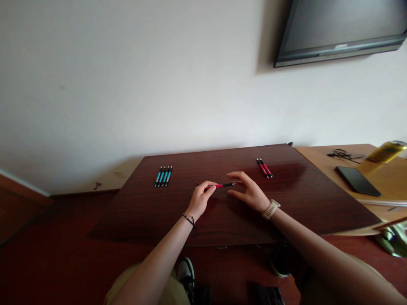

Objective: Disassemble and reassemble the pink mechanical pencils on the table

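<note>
Pinched in my left hand (201,198) is a red and black pen (225,185), held roughly level with its tip pointing right. Just right of that tip, my right hand (249,192) has its thumb and fingers spread, with nothing in its grasp. Several blue and black pens (163,176) lie side by side on the left of the dark wooden table (203,163). Two red and black pens (264,168) rest next to each other farther back on the right, beyond my right hand.
A lighter wooden desk (337,173) adjoins the table on the right. It carries a black phone (358,181), a coiled black cable (343,155) and a yellow can (387,151). A television (341,29) hangs on the white wall behind.
</note>
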The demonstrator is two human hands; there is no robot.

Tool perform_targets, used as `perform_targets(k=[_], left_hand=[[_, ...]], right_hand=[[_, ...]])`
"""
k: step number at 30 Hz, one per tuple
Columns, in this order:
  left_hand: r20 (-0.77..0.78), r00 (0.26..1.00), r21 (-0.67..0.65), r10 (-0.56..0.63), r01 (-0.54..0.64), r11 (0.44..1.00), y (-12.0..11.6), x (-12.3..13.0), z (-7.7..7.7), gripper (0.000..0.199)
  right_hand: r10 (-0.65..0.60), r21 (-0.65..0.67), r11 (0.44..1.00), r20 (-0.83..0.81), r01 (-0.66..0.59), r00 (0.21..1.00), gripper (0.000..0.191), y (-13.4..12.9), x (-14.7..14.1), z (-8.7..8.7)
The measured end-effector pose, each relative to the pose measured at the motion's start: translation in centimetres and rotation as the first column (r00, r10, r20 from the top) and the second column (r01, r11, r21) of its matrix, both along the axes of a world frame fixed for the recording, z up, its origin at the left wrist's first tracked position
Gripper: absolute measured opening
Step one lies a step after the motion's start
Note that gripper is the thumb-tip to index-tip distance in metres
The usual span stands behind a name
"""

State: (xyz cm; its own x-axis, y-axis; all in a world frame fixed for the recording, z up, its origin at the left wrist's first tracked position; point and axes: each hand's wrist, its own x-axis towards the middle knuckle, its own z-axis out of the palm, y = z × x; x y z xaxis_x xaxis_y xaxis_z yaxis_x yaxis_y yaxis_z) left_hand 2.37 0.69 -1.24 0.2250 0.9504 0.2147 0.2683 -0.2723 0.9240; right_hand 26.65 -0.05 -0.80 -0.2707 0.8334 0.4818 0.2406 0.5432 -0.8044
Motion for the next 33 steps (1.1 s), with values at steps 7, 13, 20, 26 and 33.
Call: perform_targets(k=[7,13,20,26,33], left_hand=[[0.015,0.999,-0.008,-0.028,0.029,1.0,-0.18,0.06,0.27,0.037],[0.013,1.0,-0.013,-0.026,0.026,1.0,-0.28,0.06,0.43,0.037],[0.005,1.0,-0.009,-0.005,0.005,1.0,-0.2,0.09,0.37,0.037],[0.004,1.0,-0.005,-0.013,0.013,1.0,-0.28,0.14,0.37,0.037],[0.019,1.0,-0.004,-0.001,0.001,1.0,-0.17,0.05,0.15,0.036]], right_hand=[[-0.106,-0.12,0.987,0.027,0.109,0.994,0.037,-0.56,-0.12,0.64],[-0.247,-0.181,0.95,0.059,0.254,0.967,0.042,-0.65,0.16,0.64],[-0.066,0.016,0.998,0.005,0.066,0.998,0.057,-0.18,-0.09,0.69],[-0.279,-0.206,0.932,0.118,0.299,0.953,0.042,-0.67,0.17,0.47],[-0.171,-0.069,0.983,-0.005,0.171,0.985,0.045,-0.4,0.22,0.69]])
